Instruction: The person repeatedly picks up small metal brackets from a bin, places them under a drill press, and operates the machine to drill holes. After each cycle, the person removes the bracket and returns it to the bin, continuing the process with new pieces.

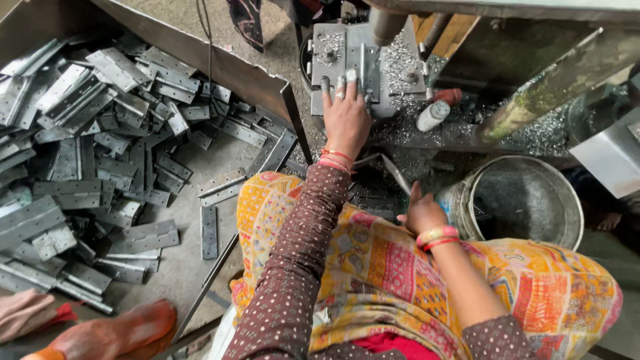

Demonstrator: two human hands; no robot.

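My left hand [347,119] reaches forward onto a grey metal jig [333,53] on a machine table, fingertips pressing a small metal plate [352,75] held in it. A round spindle [385,25] hangs just above the jig. My right hand [424,215] rests near my lap, fingers curled round the end of a thin grey metal lever [395,172] that slants up to the left. Both wrists wear red and orange bangles. Metal shavings [400,60] lie around the jig.
A large pile of grey hinge plates [87,153] fills a metal-edged bin floor on the left. A grey metal bucket [527,200] stands to the right of my knees. A small white bottle [432,115] lies among shavings. Orange cloth [113,333] lies at the bottom left.
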